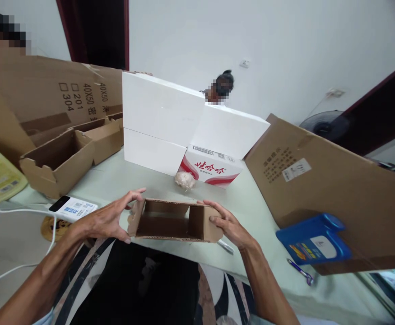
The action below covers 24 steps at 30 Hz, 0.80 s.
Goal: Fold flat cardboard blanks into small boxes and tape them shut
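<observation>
A small open cardboard box (170, 225) is held over the near edge of the table, its hollow inside facing me. My left hand (111, 216) spans the left end, with the thumb at the lower edge and fingers at the upper corner. At the other end, my right hand (229, 223) grips the flap between thumb and fingers. Behind the box lies a pale, crumpled round lump (184, 180) whose kind I cannot make out. A thin whitish tool (225, 246), partly hidden, rests beside my right hand.
Folded cardboard trays (60, 162) stand left, near a white device (73, 208) with a cable and a yellow jug (1, 174). White boxes (160, 117) and a red-and-white carton (212, 166) stand ahead. Rightward are a blue bottle (314, 239), a purple pen-like item (300, 271) and large cardboard (346, 194).
</observation>
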Each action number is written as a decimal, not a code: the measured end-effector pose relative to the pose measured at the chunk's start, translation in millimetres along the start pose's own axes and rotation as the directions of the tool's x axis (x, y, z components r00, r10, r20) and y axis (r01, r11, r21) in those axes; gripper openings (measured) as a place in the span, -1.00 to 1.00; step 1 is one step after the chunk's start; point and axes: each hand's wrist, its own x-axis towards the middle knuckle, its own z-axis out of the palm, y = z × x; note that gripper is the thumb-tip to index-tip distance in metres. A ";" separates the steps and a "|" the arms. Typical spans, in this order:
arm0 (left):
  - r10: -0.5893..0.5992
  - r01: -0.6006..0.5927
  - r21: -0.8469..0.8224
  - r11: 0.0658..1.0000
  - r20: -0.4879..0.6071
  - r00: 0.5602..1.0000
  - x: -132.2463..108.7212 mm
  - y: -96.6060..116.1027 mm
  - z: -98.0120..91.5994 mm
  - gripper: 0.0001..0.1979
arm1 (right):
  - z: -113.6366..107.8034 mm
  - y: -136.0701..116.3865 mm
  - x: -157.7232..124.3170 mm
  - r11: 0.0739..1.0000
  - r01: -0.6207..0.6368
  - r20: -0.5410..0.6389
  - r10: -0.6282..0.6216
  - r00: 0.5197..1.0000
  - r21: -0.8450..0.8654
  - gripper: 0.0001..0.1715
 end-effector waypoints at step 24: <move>-0.200 0.039 -0.220 0.975 -0.779 0.594 124.6 -31.6 65.2 0.04 | 58.8 84.8 -44.0 0.994 0.096 -0.311 -0.110 0.944 -0.061 -0.21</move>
